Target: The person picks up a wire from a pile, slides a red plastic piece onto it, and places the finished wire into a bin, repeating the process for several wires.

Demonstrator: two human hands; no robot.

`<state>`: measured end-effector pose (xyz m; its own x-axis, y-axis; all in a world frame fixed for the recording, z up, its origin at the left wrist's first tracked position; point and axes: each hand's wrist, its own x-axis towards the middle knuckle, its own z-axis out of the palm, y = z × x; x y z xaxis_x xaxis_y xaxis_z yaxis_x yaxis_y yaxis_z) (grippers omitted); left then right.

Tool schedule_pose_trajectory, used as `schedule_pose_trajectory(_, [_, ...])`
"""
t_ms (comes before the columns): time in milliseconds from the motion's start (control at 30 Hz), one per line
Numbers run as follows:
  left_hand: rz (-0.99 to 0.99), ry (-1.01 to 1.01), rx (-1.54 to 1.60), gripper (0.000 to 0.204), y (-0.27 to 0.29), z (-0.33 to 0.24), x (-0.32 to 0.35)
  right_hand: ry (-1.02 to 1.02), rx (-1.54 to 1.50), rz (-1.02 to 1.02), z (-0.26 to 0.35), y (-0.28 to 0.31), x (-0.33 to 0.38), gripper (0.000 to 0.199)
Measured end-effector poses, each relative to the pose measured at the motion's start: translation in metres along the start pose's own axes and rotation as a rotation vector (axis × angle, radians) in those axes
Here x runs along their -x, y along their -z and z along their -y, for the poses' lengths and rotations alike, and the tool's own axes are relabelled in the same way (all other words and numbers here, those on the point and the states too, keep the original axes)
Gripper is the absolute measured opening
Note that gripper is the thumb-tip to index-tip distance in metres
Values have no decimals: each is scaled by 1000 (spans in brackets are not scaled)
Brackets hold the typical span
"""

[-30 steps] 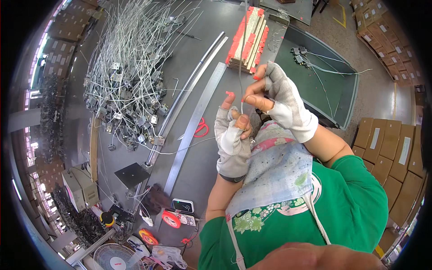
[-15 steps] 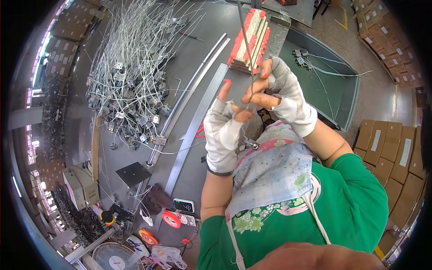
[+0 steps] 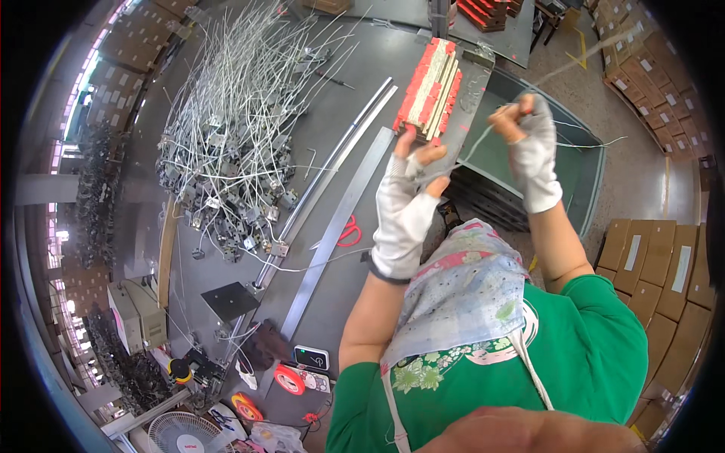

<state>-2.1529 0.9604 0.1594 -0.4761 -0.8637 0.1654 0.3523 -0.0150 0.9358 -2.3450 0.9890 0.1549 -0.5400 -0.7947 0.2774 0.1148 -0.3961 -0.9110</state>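
Observation:
A thin pale wire [image 3: 477, 145] runs between my two hands above the near right part of the bench. My left hand [image 3: 404, 215], in a white fingerless glove, has its thumb and fingers bent around the wire's lower end; whatever else they hold is hidden. My right hand [image 3: 535, 151], gloved the same way, is closed on the wire over the grey-green bin [image 3: 593, 177]. A blurred length of wire trails from it toward the upper right. Just beyond my left hand lies a stack of wooden strips with red pieces [image 3: 429, 87].
On the left is a heap of small metal parts [image 3: 234, 174] with long white wires. Metal rails [image 3: 340, 136] and a flat metal strip [image 3: 340, 226] cross the bench, with red-handled scissors [image 3: 350, 231] alongside. A phone [image 3: 312, 357], tape rolls [image 3: 289, 379] and a fan [image 3: 185, 434] are nearer.
My hands have moved apart: the right one went to the right over the bin, the left slightly right. The wire's long end has swung from straight ahead to the upper right.

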Motion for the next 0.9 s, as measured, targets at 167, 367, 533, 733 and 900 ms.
schedule_pose_trajectory(167, [-126,279,707,31,11,-3,24,-289,42,-642,-22,107,-45,45])
schedule_pose_trajectory(367, [-155,254,450,22,12,0,27,-325,354,-433,-45,103,-3,39])
schedule_pose_trajectory(533, [-257,279,119,18,11,-2,28,-259,205,532,11,-22,22,28])
schedule_pose_trajectory(733, [-220,144,-314,11,18,-3,37,-87,461,892,19,-50,12,35])
schedule_pose_trajectory(900, [-197,-102,-854,12,32,-16,45,160,621,1035,31,-76,8,32])
